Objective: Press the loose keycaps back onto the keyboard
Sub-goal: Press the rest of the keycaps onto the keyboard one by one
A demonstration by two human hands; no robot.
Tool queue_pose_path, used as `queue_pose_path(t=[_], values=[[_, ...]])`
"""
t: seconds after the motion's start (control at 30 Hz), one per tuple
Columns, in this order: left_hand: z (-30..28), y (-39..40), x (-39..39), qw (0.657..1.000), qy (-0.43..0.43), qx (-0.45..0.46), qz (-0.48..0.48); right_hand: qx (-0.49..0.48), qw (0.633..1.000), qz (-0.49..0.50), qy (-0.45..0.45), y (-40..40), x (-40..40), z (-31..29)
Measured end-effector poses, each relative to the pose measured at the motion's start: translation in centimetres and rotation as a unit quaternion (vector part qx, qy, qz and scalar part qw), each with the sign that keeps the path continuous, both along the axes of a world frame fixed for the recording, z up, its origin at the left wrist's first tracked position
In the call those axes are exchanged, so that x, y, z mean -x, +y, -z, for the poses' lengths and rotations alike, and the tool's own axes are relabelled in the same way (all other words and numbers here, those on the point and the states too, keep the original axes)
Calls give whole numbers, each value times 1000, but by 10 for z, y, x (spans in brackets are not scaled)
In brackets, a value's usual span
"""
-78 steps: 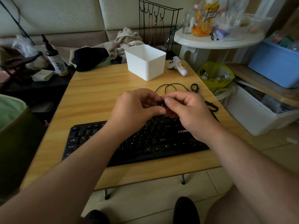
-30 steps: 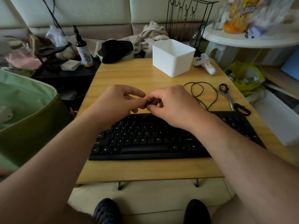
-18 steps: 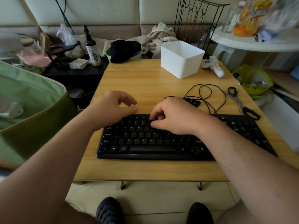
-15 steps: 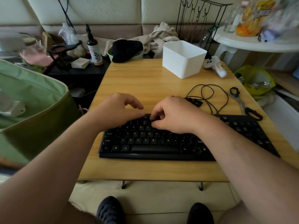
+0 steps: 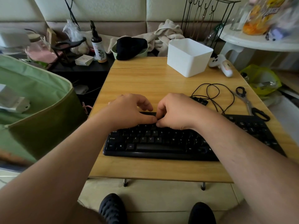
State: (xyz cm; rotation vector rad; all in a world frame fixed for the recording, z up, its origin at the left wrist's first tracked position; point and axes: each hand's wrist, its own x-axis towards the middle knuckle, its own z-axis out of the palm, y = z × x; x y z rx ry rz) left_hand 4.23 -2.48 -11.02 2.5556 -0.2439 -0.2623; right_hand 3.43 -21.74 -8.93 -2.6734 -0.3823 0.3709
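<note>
Our black keyboard lies on the tabletop, under our fingers. Left hand and right hand meet, fingers curled over its top rows; whether they hold a keycap, we cannot tell.

A padded cream wall with a brownish band below runs across the back. The wooden bench stands on thin metal legs over a pale tiled floor. A low dark side table sits at the left, a round white table at the right. Soft daylight fills the room.
</note>
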Motion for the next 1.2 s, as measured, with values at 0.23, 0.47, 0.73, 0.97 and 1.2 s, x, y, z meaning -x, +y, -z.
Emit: queue_pose_path(t=[0.23, 0.47, 0.73, 0.97, 1.2], values=[[-1, -9, 1, 999, 27, 9, -40, 11, 999, 41, 0, 10, 0, 3], [-6, -15, 3, 997, 52, 4, -54, -7, 999, 43, 9, 4, 1, 3], [-1, -9, -2, 995, 68, 55, -52, -53, 997, 53, -8, -2, 4, 13], [-4, -4, -5, 993, 85, 80, -31, -63, 998, -3, -30, -11, 7, 14], [2, -6, -6, 993, 74, 81, -31, -45, 998, -18, -50, -14, 6, 16]])
